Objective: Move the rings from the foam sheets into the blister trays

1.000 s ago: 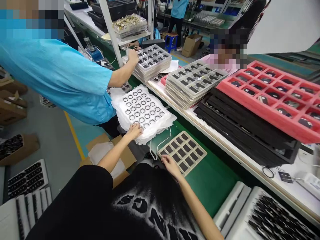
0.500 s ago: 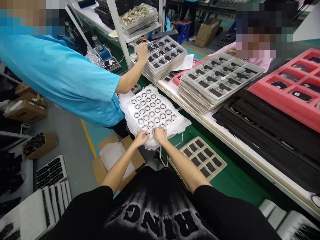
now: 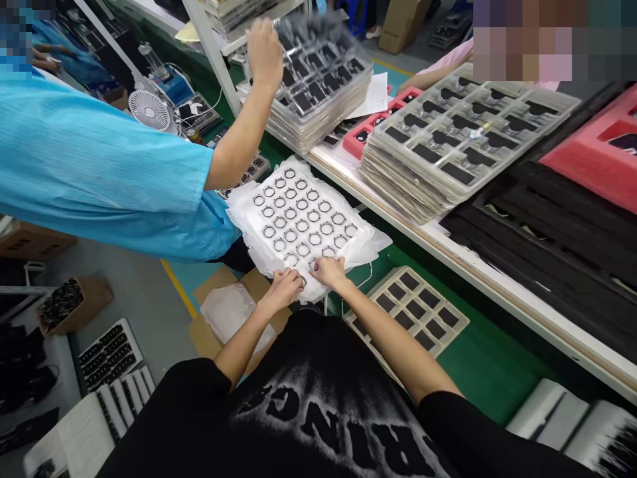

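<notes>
A white tray (image 3: 274,199) lined with thin white wrapping sheet lies low in front of me, with rows of thin black rings (image 3: 302,226) on it. At its near edge my left hand (image 3: 287,287) is closed, and a dark ring (image 3: 303,281) shows at its fingertips. Beside it, my right hand (image 3: 330,271) pinches at the near row, its fingertips on another black ring (image 3: 313,263) partly hidden by them.
A co-worker's hand (image 3: 265,56) grips a clear tray (image 3: 323,50) above a stack on the bench. Another clear-tray stack (image 3: 408,179), red foam trays (image 3: 587,149) and black trays (image 3: 552,232) stand rightward. An open carton (image 3: 212,335) and a beige tray (image 3: 460,322) are below.
The co-worker's hand has raised the top clear tray, which is blurred. My hands have moved slightly apart and nearer me, my right one now at a ring. My view has shifted.
</notes>
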Demonstrator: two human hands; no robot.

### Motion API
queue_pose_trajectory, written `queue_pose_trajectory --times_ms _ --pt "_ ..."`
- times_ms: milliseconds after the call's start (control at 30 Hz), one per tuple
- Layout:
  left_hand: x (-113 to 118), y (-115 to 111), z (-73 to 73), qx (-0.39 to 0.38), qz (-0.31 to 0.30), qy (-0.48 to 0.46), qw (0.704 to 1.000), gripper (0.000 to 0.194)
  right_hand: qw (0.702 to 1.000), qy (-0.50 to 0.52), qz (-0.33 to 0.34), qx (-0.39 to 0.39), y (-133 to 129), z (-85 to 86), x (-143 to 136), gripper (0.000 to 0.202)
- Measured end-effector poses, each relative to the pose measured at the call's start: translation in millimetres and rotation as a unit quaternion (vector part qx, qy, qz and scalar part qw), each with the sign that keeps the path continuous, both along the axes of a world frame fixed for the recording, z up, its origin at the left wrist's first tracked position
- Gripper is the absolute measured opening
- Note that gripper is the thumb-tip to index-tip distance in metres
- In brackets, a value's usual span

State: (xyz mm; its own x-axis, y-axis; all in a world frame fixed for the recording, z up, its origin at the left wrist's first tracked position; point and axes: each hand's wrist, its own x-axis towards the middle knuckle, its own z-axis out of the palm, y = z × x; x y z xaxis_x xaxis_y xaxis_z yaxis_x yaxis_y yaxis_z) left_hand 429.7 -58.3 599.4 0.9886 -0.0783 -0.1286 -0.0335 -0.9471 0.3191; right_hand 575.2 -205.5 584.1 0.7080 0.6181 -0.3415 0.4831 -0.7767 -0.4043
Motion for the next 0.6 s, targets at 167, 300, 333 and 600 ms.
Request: queue_pose_trajectory --times_ms 167,300,333,600 --pt "0 27 8.6 -0.196 0.078 0.025 0.977 0.026 0.999 -0.016 0.030 0.005 -9 -3.0 -3 0.023" --pt "7 43 1.3 -0.258 0.177 -0.059 0.948 0.028 0.982 -0.117 0.145 0.030 -26 -3.0 -14 0.025" --pt "11 44 -2.3 -0.223 0.190 -0.092 0.952 0.025 0.971 -0.151 0.183 0.040 -31 -3.1 -18 0.025" --pt "43 45 -19.6 0.075 0.060 -0.048 0.994 0.019 0.921 -0.308 0.210 0.118 -58 -7.0 -31 0.028"
